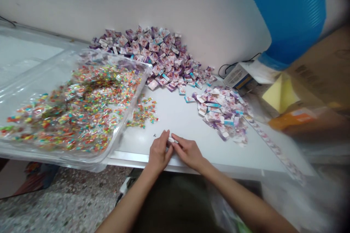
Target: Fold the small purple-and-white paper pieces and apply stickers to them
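Observation:
My left hand (159, 151) and my right hand (188, 152) rest together on the white table (180, 120) near its front edge. Their fingertips pinch one small white packet (171, 139) between them, most of it hidden. A little heap of colourful sweets in clear wrappers (143, 111) lies just beyond my left hand. To the right of my hands sits a loose pile of small purple-and-white packets (222, 111).
A large clear plastic bag (68, 109) full of wrapped sweets covers the table's left side. A bigger mound of purple-and-white packets (155, 56) lies against the wall. A blue cylinder (290, 10), a yellow block (280, 94) and cardboard boxes stand at the right.

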### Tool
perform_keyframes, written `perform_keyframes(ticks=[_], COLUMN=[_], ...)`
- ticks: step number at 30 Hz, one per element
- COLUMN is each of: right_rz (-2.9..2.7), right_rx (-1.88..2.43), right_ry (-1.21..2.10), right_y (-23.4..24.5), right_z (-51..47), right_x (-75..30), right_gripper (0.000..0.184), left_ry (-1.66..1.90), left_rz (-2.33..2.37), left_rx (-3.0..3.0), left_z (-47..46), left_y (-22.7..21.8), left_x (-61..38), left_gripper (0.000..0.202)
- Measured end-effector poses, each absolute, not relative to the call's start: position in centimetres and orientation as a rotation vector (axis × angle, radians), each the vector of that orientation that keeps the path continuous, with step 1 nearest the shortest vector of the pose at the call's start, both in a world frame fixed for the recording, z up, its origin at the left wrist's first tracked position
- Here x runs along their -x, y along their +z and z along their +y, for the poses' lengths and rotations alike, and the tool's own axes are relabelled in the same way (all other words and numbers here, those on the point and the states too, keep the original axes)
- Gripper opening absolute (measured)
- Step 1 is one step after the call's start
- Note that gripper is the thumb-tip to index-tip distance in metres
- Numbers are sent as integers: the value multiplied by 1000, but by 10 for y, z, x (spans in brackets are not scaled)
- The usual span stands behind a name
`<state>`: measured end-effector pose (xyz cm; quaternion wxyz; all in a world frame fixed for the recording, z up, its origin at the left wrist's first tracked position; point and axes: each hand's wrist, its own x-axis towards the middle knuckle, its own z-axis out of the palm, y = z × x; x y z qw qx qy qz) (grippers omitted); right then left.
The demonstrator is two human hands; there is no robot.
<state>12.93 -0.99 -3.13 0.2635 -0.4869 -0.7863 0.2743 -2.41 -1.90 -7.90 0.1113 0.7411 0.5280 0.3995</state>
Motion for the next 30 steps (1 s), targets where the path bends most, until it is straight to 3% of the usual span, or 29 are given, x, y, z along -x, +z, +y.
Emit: perform_keyframes(ticks=[5,12,17,22,30], right_rz=[-1400,-1190,-1237,-1722,-2072], right_rx=[1370,1391,1420,1382,1356], right_ry=[1394,1480,1302,879,464], right_y=[-44,-48,-43,-36,-35], right_z=[-10,-1,-10,-18,-15], right_x=[-135,-124,-115,-117,-118], right_gripper=[35,33,26,31,32], left_ry=[1171,1165,1162,1154,1136], left_rz=[1568,1571,1574,1567,1578], left_rx=[-2189,-2206,-2200,-2193,-2150], left_z=[-18,-18,-17,-17,-17], left_y=[-80,-80,-80,-79,-80], left_x=[23,24,25,26,26], left_gripper=[54,55,54,52,53])
